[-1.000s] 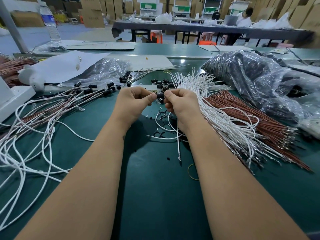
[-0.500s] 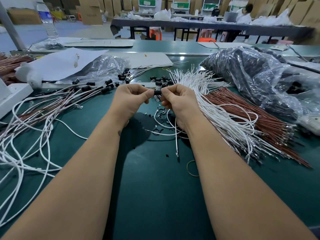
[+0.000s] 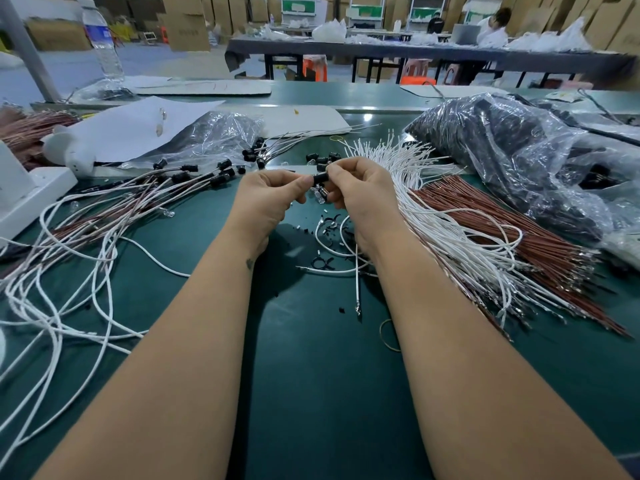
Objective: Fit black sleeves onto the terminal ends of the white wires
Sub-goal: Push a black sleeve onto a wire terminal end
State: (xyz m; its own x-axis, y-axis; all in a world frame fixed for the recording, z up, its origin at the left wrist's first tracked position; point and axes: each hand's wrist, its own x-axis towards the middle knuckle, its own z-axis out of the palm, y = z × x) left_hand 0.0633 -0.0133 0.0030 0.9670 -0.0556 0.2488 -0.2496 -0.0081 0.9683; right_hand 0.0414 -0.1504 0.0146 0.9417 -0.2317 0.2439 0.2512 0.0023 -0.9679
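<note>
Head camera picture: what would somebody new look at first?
Probably the two hands meeting in the middle: the left hand and right hand pinch one small black sleeve between them. Next, the big fan of white wires beside the red-brown wires on the right, and the shiny plastic bag behind them.

Bare forearms, small wrist mark point(image 3: 249, 263)

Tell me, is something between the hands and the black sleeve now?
Nothing visible. The left hand and the right hand both pinch the black sleeve directly, above the green table.
</note>
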